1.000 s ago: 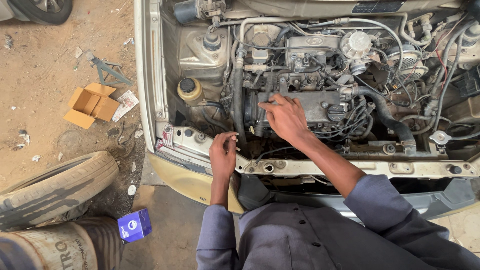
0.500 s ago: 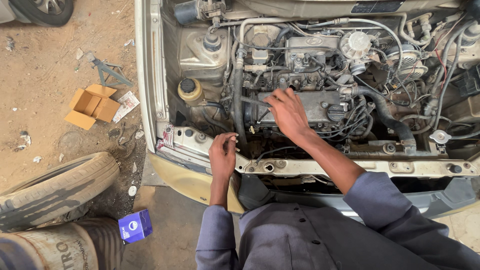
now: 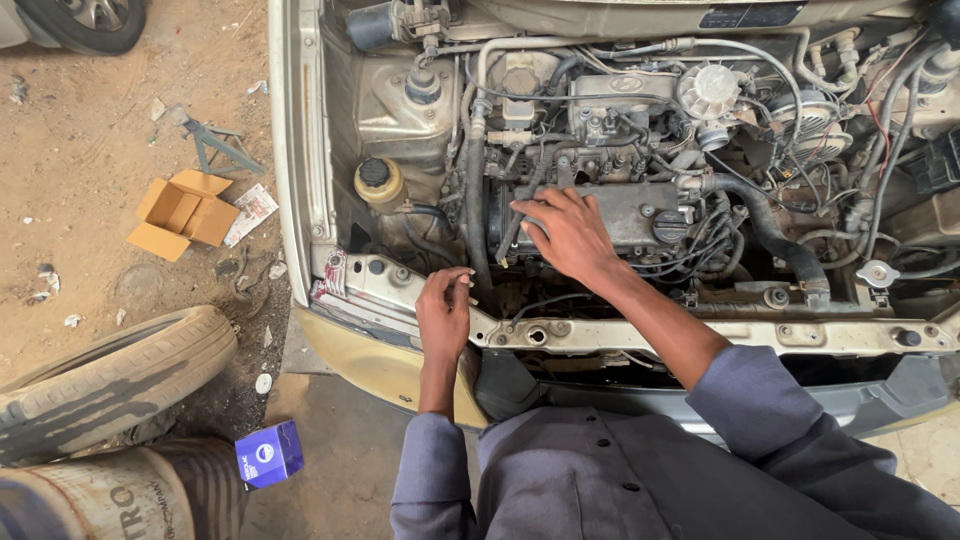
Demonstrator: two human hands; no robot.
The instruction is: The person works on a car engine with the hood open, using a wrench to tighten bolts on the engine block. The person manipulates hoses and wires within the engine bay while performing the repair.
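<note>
I lean over an open car engine bay. My right hand (image 3: 570,235) lies flat on the grey engine top cover (image 3: 640,210), fingers spread and pointing left toward the black hoses (image 3: 475,220). My left hand (image 3: 445,312) rests on the cream front crossmember (image 3: 700,335) near its left end, fingers loosely bent, with nothing visible in it. A yellowish fluid reservoir with a black cap (image 3: 378,182) stands left of both hands. My grey sleeves fill the bottom of the view.
On the dirt to the left lie an open cardboard box (image 3: 182,212), a metal jack stand (image 3: 215,145), a worn tyre (image 3: 110,380) and a small blue box (image 3: 268,453). A barrel (image 3: 120,505) sits at the bottom left. Hoses and wires crowd the engine's right side.
My right hand has slid slightly up and left across the engine cover. My left hand has stayed on the crossmember.
</note>
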